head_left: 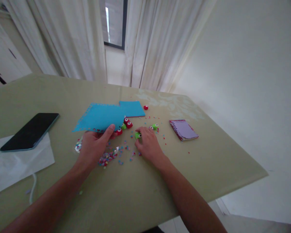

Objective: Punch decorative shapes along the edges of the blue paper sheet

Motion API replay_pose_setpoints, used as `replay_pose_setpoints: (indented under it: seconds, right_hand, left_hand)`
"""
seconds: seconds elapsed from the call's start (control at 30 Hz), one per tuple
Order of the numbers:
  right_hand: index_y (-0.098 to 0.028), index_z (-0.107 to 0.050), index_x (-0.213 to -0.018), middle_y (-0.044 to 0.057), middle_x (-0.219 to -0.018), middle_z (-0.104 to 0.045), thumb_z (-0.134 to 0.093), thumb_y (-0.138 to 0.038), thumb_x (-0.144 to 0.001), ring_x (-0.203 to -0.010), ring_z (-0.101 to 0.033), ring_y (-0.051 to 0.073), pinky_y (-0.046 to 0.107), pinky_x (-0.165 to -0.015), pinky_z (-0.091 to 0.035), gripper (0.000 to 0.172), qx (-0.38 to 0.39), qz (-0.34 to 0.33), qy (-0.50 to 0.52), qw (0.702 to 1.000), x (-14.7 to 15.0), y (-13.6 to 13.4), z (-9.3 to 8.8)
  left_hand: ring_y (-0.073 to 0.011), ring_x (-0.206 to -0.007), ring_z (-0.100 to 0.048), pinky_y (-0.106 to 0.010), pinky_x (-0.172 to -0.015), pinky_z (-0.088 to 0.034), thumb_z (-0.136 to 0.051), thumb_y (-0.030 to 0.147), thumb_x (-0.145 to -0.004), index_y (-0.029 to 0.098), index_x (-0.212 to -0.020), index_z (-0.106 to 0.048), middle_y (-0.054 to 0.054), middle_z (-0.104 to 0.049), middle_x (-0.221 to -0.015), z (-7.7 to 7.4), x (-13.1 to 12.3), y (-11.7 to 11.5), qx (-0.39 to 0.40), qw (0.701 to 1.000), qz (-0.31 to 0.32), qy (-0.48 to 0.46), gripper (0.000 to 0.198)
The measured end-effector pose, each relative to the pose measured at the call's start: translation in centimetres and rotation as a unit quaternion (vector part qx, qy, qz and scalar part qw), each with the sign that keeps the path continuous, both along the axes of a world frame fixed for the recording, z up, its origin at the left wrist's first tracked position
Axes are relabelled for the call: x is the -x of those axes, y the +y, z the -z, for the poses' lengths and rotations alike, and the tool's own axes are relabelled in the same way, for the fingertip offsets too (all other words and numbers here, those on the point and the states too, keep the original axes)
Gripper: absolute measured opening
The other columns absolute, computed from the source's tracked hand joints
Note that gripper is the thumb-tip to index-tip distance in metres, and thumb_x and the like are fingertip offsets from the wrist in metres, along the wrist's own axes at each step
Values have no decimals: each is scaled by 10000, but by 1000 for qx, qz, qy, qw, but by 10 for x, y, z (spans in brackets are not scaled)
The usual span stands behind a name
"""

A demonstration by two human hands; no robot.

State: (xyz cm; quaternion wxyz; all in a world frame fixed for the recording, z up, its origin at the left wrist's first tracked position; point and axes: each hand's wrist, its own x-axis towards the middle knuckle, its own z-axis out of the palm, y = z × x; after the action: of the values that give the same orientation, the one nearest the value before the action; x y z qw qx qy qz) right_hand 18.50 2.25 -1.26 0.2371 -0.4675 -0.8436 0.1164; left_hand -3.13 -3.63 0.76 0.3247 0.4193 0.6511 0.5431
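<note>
My left hand is closed on a blue sheet with a perforated edge, thumb on top and fingers underneath. My right hand rests low over the table, its fingers closed on a green figure with a round eye. Another green figure sits just beyond that hand. Between the hands, near the sheet's right edge, are red figures with white eyes. Small coloured bits lie in a loose pile between my wrists, and more are scattered around.
A second blue sheet lies behind, with a red figure beside it. To the right is a stack of purple paper. A phone lies partly on white paper at left, near a white cable.
</note>
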Motion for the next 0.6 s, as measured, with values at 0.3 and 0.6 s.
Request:
replay_pose_setpoints:
  seconds: [0.3,0.6]
  right_hand:
    - [-203,-634,-1432,149,-1483,-638,-543,-174,-1024,-1279,-521,342,503,-1073,-428,419,-91,-5,-95,991,17,-1,-2]
    - [-217,-642,-1362,123,-1456,-686,-525,-295,-1106,-1254,-570,324,478,-1032,-452,292,-36,-96,-85,991,34,-9,-2]
  left_hand:
    - [-235,-629,-738,-321,-634,-610,-747,536,-815,229,-804,-777,-46,-792,-721,0,-3,-3,-79,993,58,71,308]
    - [-194,-569,-669,-275,-499,-529,-819,601,-747,210,-792,-750,-14,-746,-674,4,-1,3,3,993,-45,-106,400]
